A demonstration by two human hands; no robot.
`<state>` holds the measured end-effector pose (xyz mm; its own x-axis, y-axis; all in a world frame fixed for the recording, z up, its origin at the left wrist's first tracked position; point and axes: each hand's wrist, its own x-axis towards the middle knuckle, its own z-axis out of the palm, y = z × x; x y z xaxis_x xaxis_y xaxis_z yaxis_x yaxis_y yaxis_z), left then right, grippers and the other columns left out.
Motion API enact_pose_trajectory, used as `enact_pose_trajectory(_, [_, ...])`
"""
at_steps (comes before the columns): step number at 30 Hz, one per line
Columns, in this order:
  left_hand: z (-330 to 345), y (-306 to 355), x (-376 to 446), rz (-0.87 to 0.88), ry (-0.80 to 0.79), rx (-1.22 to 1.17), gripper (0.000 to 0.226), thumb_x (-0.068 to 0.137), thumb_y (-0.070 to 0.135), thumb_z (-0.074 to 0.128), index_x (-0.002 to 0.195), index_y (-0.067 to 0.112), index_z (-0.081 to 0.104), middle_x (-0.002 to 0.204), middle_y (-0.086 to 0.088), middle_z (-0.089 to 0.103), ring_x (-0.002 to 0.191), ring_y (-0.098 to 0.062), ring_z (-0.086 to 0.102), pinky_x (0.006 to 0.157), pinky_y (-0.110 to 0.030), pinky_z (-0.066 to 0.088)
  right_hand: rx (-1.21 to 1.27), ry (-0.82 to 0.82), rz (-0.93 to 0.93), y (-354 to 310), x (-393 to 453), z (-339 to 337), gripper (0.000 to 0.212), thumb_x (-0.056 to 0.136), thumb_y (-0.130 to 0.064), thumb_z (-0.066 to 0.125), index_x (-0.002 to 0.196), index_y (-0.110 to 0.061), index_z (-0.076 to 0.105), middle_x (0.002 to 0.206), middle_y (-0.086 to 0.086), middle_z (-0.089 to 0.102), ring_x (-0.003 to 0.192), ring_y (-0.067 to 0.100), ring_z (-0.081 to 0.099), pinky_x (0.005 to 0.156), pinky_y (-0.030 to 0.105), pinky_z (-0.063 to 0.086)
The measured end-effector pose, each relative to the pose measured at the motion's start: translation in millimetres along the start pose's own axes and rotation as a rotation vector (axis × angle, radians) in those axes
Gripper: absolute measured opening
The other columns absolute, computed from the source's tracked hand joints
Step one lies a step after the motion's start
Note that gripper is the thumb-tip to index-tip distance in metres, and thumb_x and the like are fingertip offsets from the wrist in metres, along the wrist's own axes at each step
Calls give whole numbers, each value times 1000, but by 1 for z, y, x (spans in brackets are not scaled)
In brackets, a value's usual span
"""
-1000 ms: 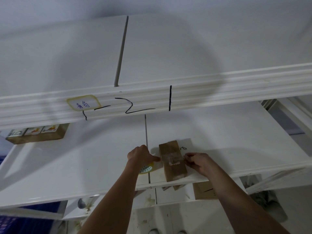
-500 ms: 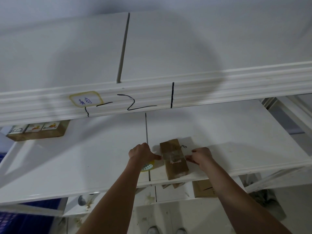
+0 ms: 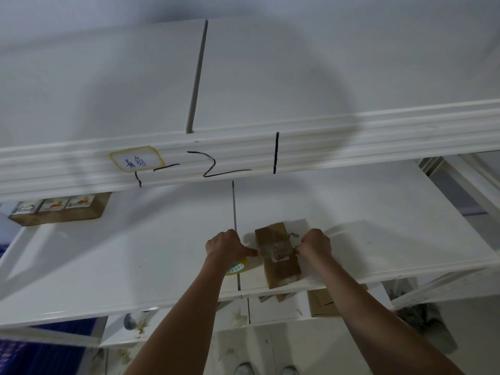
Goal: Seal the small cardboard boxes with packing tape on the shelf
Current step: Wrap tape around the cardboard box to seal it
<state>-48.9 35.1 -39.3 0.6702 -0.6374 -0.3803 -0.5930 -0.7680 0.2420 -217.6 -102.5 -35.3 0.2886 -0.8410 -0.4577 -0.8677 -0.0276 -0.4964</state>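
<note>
Both hands are curled at the sides of a small cardboard box [image 3: 277, 254] lying on the white shelf [image 3: 135, 255]. With the left hand [image 3: 226, 243], a grip is kept on the left end of a clear packing tape strip [image 3: 274, 250], thumb and fingertips pinched at the box's left edge. With the right hand [image 3: 315, 243], the strip's right end is pinched at the box's right edge. The strip is stretched across the top of the box, about midway along it. A tape roll [image 3: 236, 267] with a yellow rim is seen just beside the box on the left, partly hidden under the left wrist. Far to the left on the same shelf, a longer brown box [image 3: 59, 212] with picture labels is set. A yellow-bordered label [image 3: 136, 159] and black marker lines are seen on the front edge of the upper shelf [image 3: 351, 136]. More cardboard [image 3: 322, 301] is visible on the lower level, under the near edge.
</note>
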Motion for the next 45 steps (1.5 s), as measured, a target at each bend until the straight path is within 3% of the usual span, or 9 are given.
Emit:
enact_pose_trajectory(10, [0,1,-1,-4,9,11,72,69,73,72,112,16,63,93,2,65,84,-17,63,81,-31,51,-116,18,-132,-20,-25,9,5,96,-12,59,94,-9,56,87,3,61,81,20,59,75,32,53])
enact_pose_trajectory(14, [-1,3,-4,-8,4,28,74,70,73,72,115,16,60,105,-1,69,96,-20,66,84,-32,50,-245,-83,-95,-44,-39,22,44,99,-46,51,120,-7,54,116,9,65,107,29,61,98,47,47])
enact_pose_trajectory(18, [0,3,-3,0,-2,37,77,68,77,70,115,16,60,106,-1,69,98,-22,66,88,-34,52,-428,-118,40,-60,-40,38,61,96,-38,59,144,-5,42,136,13,58,130,37,50,114,64,24])
enact_pose_trajectory(21, [0,-1,-1,18,-25,29,79,67,79,68,114,16,62,105,-1,70,97,-22,67,89,-37,52,-472,-150,109,-67,-38,44,73,92,-38,64,151,-6,35,146,16,50,138,40,41,116,69,13])
enact_pose_trajectory(28, [-6,-19,2,28,-105,-106,63,78,74,61,100,14,68,87,1,67,78,-18,67,66,-28,49,-395,-118,64,-64,-41,52,72,88,-37,72,143,-3,40,132,15,58,122,35,55,107,51,41])
enact_pose_trajectory(33, [-15,-31,5,75,-122,-109,57,72,80,61,76,23,64,76,5,68,74,-14,69,78,-33,58,-417,-116,90,-67,-43,56,101,87,-49,69,154,2,14,148,23,42,134,40,43,113,57,32])
enact_pose_trajectory(36, [-20,-41,7,85,-128,-123,56,76,79,58,77,24,65,75,7,64,79,-15,67,87,-38,56,-488,-70,29,-68,-47,57,89,90,-43,67,153,1,21,154,25,26,138,39,35,114,57,30])
enact_pose_trajectory(41, [-15,-52,3,50,-153,-354,55,80,71,64,87,17,70,94,-4,69,93,-21,67,93,-40,54,-391,-43,49,-74,-46,57,86,83,-33,77,147,3,32,140,22,44,127,36,47,107,47,43])
enact_pose_trajectory(45, [-8,-57,0,10,-128,-456,54,76,66,72,76,12,70,87,-8,70,84,-20,67,75,-31,53,-374,-5,18,-72,-48,61,95,81,-35,79,149,5,26,140,23,44,127,37,47,105,49,45])
